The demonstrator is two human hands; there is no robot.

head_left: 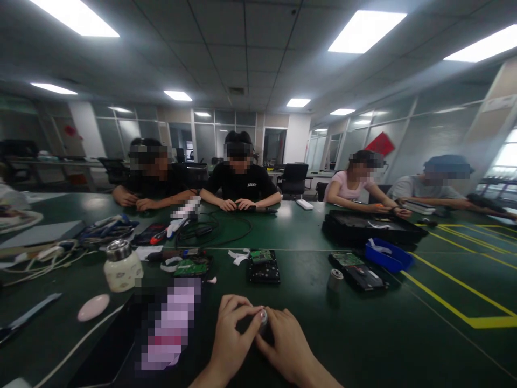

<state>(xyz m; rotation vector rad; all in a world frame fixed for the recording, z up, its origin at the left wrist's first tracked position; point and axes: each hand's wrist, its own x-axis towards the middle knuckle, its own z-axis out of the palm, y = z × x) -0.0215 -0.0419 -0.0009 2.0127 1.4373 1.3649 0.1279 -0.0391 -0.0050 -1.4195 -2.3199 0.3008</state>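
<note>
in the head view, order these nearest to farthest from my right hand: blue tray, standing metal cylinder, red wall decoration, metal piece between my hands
1. Metal piece: at the right hand, on its left
2. Standing metal cylinder: ahead, to the right
3. Blue tray: farther ahead and right
4. Red wall decoration: far back, right side

The cylinder [264, 319] is largely hidden by the grip of the left hand [233, 333] and right hand [287, 337] (one end shows). Both forearms [210, 375] are cut off by the lower edge. The purple item [172, 323] is pixelated beyond identification. The jar's [122, 268] markings are too small to read.
</note>
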